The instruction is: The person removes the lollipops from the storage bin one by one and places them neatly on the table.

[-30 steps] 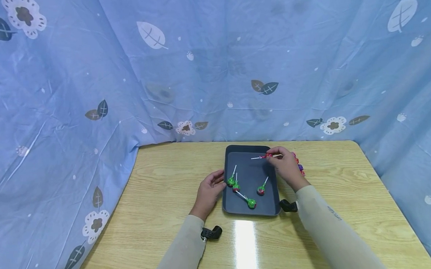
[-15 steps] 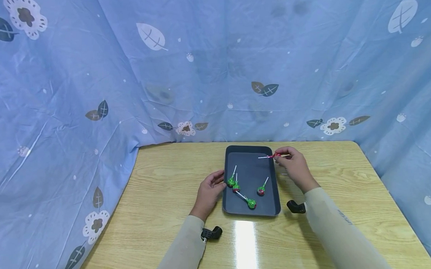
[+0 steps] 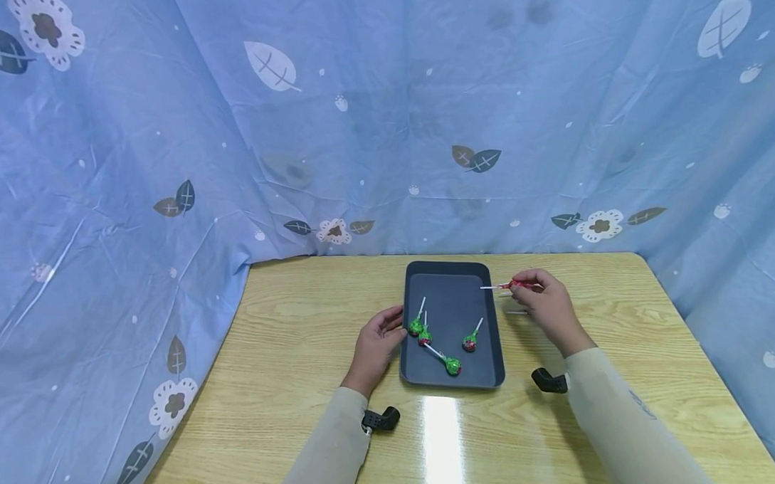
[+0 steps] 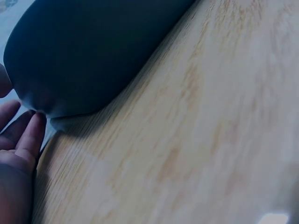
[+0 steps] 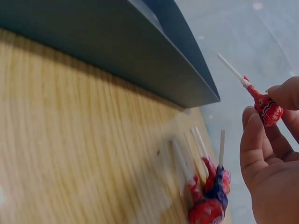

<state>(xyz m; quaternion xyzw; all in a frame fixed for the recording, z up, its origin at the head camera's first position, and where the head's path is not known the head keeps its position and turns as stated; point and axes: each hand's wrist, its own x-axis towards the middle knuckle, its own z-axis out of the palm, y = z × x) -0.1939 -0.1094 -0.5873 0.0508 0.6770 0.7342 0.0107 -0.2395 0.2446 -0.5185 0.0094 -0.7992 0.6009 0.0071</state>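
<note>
My right hand [image 3: 548,308] pinches a red-wrapped lollipop [image 5: 269,111] by its candy end between thumb and fingers, its white stick pointing left. In the head view the stick tip overlaps the right rim of a dark grey tray [image 3: 450,294]. My left hand [image 3: 376,345] rests its fingertips [image 4: 36,122] against the tray's left side, fingers relaxed. Inside the tray lie several green-wrapped lollipops [image 3: 452,366], mostly toward the left and front. Below the right hand, beside the tray, are a red lollipop [image 5: 207,212], a blue-wrapped lollipop [image 5: 217,191] and another reddish one, partly hidden.
The tray stands on a wooden table [image 3: 294,353] backed by a blue patterned curtain [image 3: 366,127]. A black camera mount [image 3: 381,418] sits on the left wrist and another camera mount [image 3: 549,381] on the right. Light glares off the table in front of the tray.
My right hand has moved to the right with the red lollipop, from over the tray to beyond its right rim. The left hand and the green lollipops have stayed in place.
</note>
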